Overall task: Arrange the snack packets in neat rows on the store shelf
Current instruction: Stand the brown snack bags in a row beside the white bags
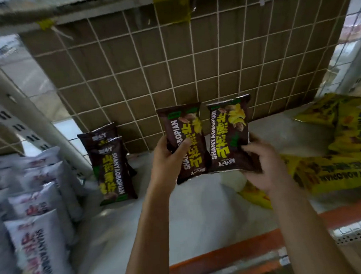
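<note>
White shelf [199, 208], orange edge [222, 253] — wire grid [192, 53] behind

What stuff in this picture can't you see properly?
All in the head view:
The white packets: blurred and cut by the left edge, so uncountable.
The yellow packets: run off the right edge; one lower yellow packet sits partly behind the right hand, which grips the right dark packet.
The rear dark packet: mostly hidden by the front dark packet.
The left dark packet: the left hand covers some lettering.
</note>
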